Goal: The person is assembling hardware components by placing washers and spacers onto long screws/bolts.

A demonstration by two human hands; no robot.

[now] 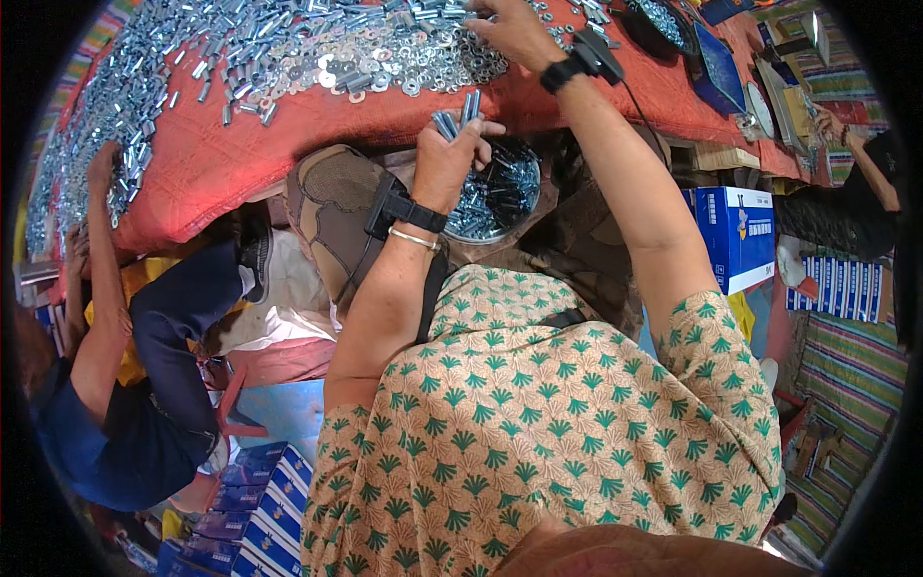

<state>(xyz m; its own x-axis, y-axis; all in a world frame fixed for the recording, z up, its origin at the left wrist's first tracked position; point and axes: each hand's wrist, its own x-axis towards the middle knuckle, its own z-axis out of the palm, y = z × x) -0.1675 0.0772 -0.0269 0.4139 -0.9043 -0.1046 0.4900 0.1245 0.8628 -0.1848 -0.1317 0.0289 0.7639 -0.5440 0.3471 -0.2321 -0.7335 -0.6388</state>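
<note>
Several shiny metal sleeves (458, 119) stand bunched in my left hand (446, 165), whose fingers are closed round them. Just beneath that hand is a round metal bowl (483, 238) holding many more metal pieces. My right hand (519, 37) reaches over the far side of the red-covered table, at the upper edge of the view. Its fingers are apart at the loose sleeves (413, 17), and I see nothing held in them. Flat round washers (385, 72) lie heaped beside that hand. Both wrists wear black strapped devices.
A red cloth (231, 144) covers the table. At the left, a co-worker's hand (104, 165) touches the pile. A black pan (661, 24) and blue tray (717, 72) stand right. Blue-white boxes (735, 240) are stacked at right and lower left. Another person's arm (865, 163) shows far right.
</note>
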